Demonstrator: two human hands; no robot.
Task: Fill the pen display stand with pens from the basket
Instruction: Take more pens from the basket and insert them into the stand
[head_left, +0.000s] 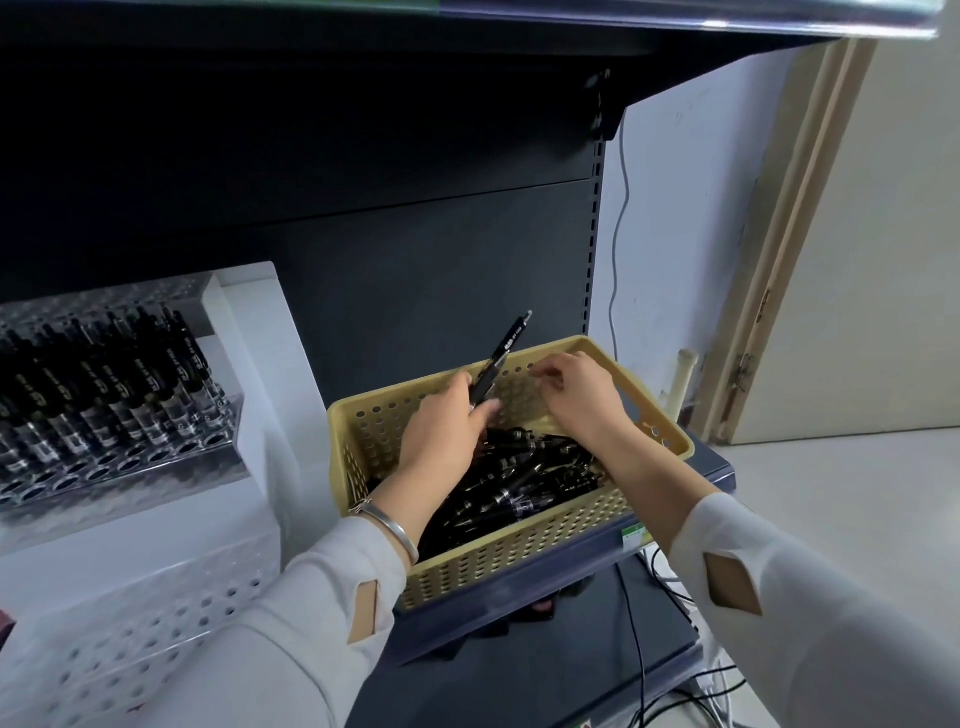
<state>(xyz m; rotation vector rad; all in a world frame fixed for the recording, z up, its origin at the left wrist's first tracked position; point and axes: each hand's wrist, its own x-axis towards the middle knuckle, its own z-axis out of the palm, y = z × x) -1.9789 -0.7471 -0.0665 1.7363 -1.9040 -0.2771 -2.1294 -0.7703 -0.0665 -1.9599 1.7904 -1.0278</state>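
Observation:
A yellow perforated basket (524, 551) sits on a dark shelf, holding a pile of several black pens (524, 483). My left hand (441, 431) is over the basket and grips one black pen (501, 356), which points up and to the right. My right hand (576, 395) hovers over the basket's far side with fingers loosely curled and nothing in it. The clear acrylic pen display stand (119, 415) stands to the left on a white box, with several black pens in its back rows and bare holes along the front.
A white perforated box (156, 597) carries the stand. The dark shelf edge (571, 577) runs under the basket, with a shelf overhead (467, 31). Black cables (639, 649) hang at lower right. A door frame (789, 234) and white wall lie to the right.

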